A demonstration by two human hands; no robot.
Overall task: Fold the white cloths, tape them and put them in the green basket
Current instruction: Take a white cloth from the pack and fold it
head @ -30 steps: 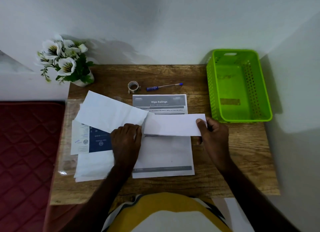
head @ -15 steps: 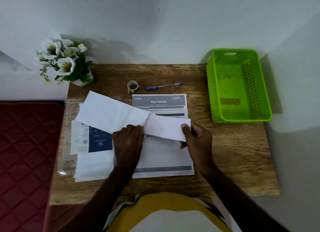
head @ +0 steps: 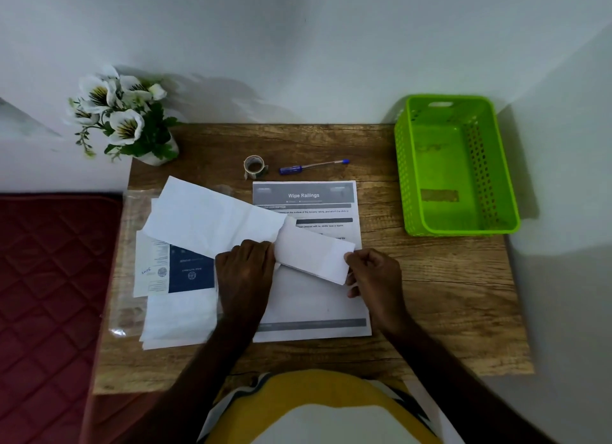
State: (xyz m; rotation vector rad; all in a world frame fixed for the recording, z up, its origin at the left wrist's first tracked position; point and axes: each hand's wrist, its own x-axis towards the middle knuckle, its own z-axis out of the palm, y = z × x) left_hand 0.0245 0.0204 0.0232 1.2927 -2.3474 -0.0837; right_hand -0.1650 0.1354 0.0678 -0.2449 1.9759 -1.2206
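White cloth [head: 311, 253], folded into a long strip, sits in the middle of the wooden bench [head: 447, 294], held between both hands. The left hand [head: 246, 271] lies palm down on the strip's left end, with its fingers [head: 261, 248] curled over the edge and pressing it flat. The right hand [head: 374, 274] holds the strip's right end, and its fingers [head: 351, 256] are closed in a pinch on the cloth. That end is lifted and slants toward the person.

Under the strip lies a printed sheet [head: 314, 308] with the words "Wipe Railings" at the top. To the left, a second white cloth [head: 212, 216] lies open and tilted, and its right edge touches the strip. Below it sits a pile of more white cloths [head: 180, 317] with a dark blue and white card [head: 175, 268] on top, all resting on a clear plastic bag [head: 127, 311].

A small roll of tape [head: 254, 165] stands near the back of the bench, and a blue pen [head: 311, 167] lies just beside it on the right. The green basket [head: 496, 185] sits at the back right corner, well apart from the hands, with no cloth in it. A pot of white flowers [head: 122, 115] stands at the back left corner. A dark red mattress [head: 49, 294] lies to the left of the bench.
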